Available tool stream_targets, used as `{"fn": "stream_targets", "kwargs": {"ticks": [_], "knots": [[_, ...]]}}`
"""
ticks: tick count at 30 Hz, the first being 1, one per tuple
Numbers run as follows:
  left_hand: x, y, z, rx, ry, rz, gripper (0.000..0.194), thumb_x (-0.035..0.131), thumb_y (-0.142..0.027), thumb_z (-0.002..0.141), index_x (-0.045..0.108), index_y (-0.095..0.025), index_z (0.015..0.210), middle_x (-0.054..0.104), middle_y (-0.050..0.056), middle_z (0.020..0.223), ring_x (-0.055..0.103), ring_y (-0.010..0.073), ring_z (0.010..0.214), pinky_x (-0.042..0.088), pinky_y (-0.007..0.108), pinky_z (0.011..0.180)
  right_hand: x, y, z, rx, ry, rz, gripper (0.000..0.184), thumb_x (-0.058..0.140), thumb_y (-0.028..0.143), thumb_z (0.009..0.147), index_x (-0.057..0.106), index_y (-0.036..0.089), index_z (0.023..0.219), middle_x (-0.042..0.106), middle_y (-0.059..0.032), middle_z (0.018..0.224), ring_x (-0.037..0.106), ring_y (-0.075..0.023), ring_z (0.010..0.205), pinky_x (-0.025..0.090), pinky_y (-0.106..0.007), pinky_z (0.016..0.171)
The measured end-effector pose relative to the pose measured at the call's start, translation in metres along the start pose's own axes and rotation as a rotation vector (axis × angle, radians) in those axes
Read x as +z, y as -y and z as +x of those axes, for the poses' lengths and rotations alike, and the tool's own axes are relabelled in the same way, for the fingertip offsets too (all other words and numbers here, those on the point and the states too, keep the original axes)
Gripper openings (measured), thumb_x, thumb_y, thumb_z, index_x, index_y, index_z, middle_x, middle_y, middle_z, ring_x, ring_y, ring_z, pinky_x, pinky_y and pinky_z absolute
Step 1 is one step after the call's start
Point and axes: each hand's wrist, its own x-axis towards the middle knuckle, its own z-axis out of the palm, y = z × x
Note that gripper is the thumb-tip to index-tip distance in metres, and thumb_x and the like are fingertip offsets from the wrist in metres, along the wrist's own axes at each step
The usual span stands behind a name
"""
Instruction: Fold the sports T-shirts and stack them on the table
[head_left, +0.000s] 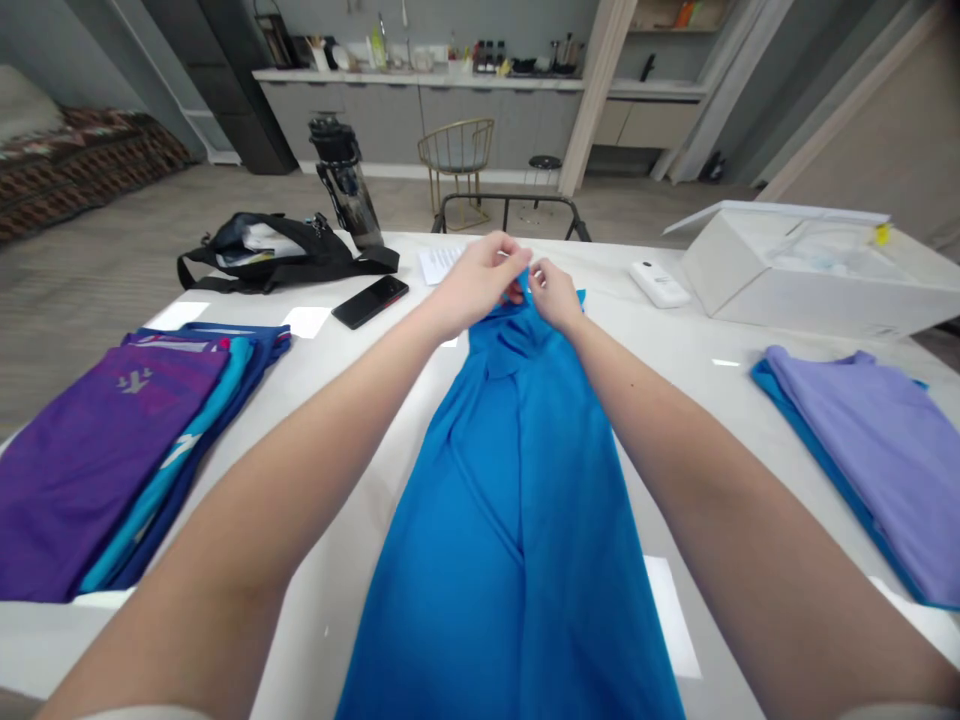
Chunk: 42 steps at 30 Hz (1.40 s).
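A bright blue shirt (510,500) lies lengthwise down the middle of the white table (352,400), its far end bunched near the collar. My left hand (480,280) is closed, pinching the fabric at that far end. My right hand (551,292) is closed too, pinching the same bunched edge just to the right. Both arms stretch out over the shirt.
A stack of folded purple, teal and navy garments (120,450) lies at the left. A lilac top on a teal one (877,450) lies at the right. Beyond are a black bag (277,252), phone (370,300), bottle (345,180), remote (658,284), white box (810,270) and a paper sheet (441,262).
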Motion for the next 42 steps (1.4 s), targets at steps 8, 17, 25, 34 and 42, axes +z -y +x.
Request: {"fn": "stream_targets", "kwargs": {"ticks": [8, 17, 25, 34, 42], "knots": [[0.054, 0.073, 0.024, -0.131, 0.147, 0.509, 0.032, 0.048, -0.024, 0.098, 0.062, -0.018, 0.127, 0.068, 0.013, 0.116, 0.066, 0.026, 0.107, 0.05, 0.041, 0.096, -0.056, -0.082, -0.079, 0.322, 0.131, -0.005, 0.047, 0.044, 0.049, 0.104, 0.076, 0.017, 0.093, 0.076, -0.0104, 0.091, 0.069, -0.0217, 0.086, 0.046, -0.029, 0.08], [0.07, 0.114, 0.057, -0.144, 0.245, 1.064, 0.052, 0.034, -0.037, 0.102, 0.049, -0.022, 0.149, 0.049, 0.023, 0.147, 0.047, 0.0413, 0.134, 0.034, 0.061, 0.107, -0.047, -0.072, -0.115, 0.329, 0.203, -0.188, 0.037, 0.068, 0.056, 0.088, 0.071, 0.023, 0.102, 0.075, -0.0092, 0.102, 0.067, -0.0259, 0.093, 0.047, -0.032, 0.075], [0.053, 0.118, 0.052, -0.072, -0.048, 0.995, 0.041, 0.032, -0.032, 0.102, 0.059, -0.022, 0.13, 0.055, 0.019, 0.137, 0.048, 0.036, 0.13, 0.037, 0.053, 0.106, -0.051, -0.064, -0.114, 0.198, 0.039, -0.036, 0.018, 0.057, 0.037, 0.094, 0.064, 0.022, 0.089, 0.071, -0.0053, 0.087, 0.062, -0.0213, 0.08, 0.044, -0.031, 0.073], [0.058, 0.113, 0.071, -0.158, -0.198, 0.918, 0.037, 0.04, -0.031, 0.099, 0.06, -0.024, 0.13, 0.055, 0.018, 0.137, 0.048, 0.0373, 0.129, 0.039, 0.055, 0.104, -0.045, -0.067, -0.052, 0.295, -0.145, -0.082, 0.021, 0.051, 0.033, 0.099, 0.058, 0.021, 0.114, 0.066, -0.0086, 0.095, 0.062, -0.0282, 0.095, 0.046, -0.039, 0.085], [0.067, 0.117, 0.017, 0.061, -0.034, 0.913, 0.041, 0.048, -0.031, 0.098, 0.055, -0.023, 0.137, 0.056, 0.015, 0.138, 0.051, 0.034, 0.128, 0.041, 0.05, 0.104, -0.016, -0.068, -0.086, 0.157, -0.143, -0.195, 0.03, 0.055, 0.026, 0.096, 0.059, 0.017, 0.125, 0.057, -0.0174, 0.126, 0.06, -0.0322, 0.107, 0.05, -0.044, 0.088]]}}
